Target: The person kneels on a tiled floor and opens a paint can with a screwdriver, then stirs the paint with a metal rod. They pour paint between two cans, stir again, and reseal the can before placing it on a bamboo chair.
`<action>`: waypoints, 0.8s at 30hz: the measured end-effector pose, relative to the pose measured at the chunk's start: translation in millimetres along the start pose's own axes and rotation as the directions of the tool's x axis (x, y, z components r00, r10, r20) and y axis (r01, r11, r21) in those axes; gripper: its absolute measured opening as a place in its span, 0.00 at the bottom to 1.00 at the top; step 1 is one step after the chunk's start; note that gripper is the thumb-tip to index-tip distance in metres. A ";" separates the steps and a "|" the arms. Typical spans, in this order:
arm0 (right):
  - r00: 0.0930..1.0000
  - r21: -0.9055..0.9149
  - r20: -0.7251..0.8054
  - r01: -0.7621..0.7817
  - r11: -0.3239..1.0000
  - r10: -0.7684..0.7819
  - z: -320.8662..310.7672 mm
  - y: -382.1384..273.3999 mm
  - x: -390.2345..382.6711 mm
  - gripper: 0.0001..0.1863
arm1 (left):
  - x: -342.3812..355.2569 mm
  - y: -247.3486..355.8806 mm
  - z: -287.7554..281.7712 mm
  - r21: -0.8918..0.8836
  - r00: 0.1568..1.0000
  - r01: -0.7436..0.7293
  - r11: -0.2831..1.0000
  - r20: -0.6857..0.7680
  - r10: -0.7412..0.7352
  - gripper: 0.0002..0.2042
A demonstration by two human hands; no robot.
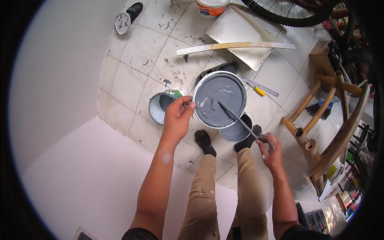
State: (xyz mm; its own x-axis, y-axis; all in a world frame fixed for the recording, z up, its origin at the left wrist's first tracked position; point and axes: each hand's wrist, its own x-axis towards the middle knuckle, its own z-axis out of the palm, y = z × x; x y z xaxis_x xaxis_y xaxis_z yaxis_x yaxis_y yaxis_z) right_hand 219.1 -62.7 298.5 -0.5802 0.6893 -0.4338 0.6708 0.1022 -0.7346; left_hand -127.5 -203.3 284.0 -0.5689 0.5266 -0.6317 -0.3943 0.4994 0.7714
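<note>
Grey paint (pixel 216 86) fills a round bucket with a white rim (pixel 245 94) in front of me. My left hand (pixel 179 116) pinches the left side of that rim between thumb and fingers. In my right hand (pixel 270 149) is a grey-coated stirring stick (pixel 239 119), slanting down to the left with its far end in the paint. Light streaks and a ridge mark the paint's surface. A second grey-lined container (pixel 237 135) shows partly from under the bucket, next to my feet. On the left stands an open can (pixel 156 113) with grey inside.
Beyond the bucket lie a metal ruler (pixel 267 89), a yellow-handled screwdriver (pixel 260 91), a long curved-looking strip (pixel 236 45) and a white tray (pixel 230 24). An orange-and-white tub (pixel 211 10) and bicycle wheel (pixel 286 20) are farther off. A bamboo frame (pixel 316 110) stands right; a wall (pixel 60 80) rises left.
</note>
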 end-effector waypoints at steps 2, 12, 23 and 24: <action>0.997 0.099 -0.028 -0.066 0.993 0.069 -6.2 -24.4 -8.1 0.06 | -13.0 13.5 -7.9 -0.093 0.997 0.028 0.995 -0.064 -0.034 0.16; 0.997 0.162 -0.062 -0.028 0.986 0.038 -14.1 -111.7 -36.7 0.08 | -55.1 44.0 -20.6 -0.238 0.985 -0.067 0.969 -0.169 0.026 0.15; 0.986 0.186 -0.091 -0.122 0.975 0.141 -29.0 -90.3 -72.1 0.08 | -79.1 23.0 -8.0 -0.350 0.987 0.006 0.937 -0.151 -0.062 0.16; 0.985 0.173 -0.091 -0.127 0.977 0.144 -30.5 -88.5 -75.3 0.08 | -79.9 19.3 -6.0 -0.345 0.986 0.020 0.938 -0.147 -0.075 0.16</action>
State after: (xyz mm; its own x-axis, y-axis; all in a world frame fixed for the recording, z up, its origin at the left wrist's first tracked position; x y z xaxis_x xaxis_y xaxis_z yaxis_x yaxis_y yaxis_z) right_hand 217.5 -101.7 412.2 -0.4330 0.7594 -0.4857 0.6488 -0.1115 -0.7528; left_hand -94.1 -239.9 349.8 -0.6373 0.3808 -0.6700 -0.6305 0.2423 0.7374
